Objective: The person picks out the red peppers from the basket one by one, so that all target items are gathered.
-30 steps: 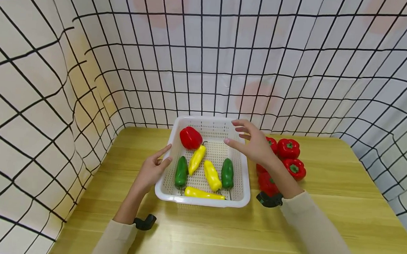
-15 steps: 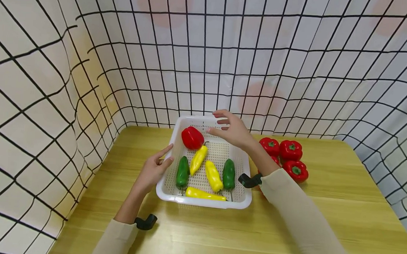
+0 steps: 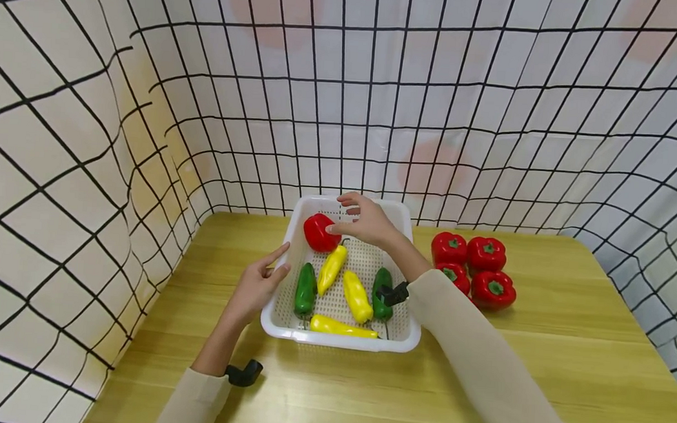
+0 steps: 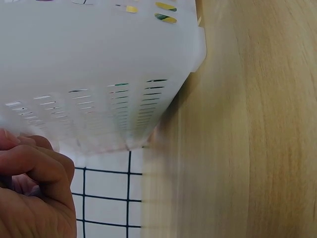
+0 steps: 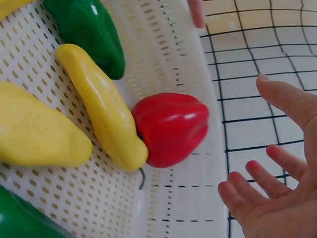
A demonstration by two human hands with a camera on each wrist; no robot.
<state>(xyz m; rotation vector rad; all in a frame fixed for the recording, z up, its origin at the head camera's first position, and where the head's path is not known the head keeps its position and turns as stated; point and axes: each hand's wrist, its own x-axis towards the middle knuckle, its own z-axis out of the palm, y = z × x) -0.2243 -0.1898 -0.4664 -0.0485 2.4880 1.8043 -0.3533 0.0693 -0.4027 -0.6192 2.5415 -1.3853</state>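
A white perforated plastic basket [image 3: 339, 342] stands on the table. My left hand [image 3: 254, 288] holds its left rim, thumb at the top edge; the left wrist view shows curled fingers beside the outer wall. My right hand [image 3: 367, 223] hovers over the far part of the basket, fingers spread and holding nothing, beside a red bell pepper [image 5: 171, 129] lying in the far left corner. Also inside lie three yellow peppers, one slanting [image 3: 331, 270], another mid-basket [image 3: 358, 297] and one along the near wall [image 3: 343, 327], plus a left green pepper [image 3: 306, 290] and a right green pepper [image 3: 380, 308].
Several red bell peppers [image 3: 493, 289] are grouped on the wooden table [image 3: 568, 355] right of the basket. Black wire mesh [image 3: 368, 110] stands behind and at both sides. Each wrist carries a small black camera [image 3: 244, 372].
My right hand has moved left, from the basket's right rim to near the red bell pepper inside, uncovering the red peppers on the table. My left hand has stayed at the rim.
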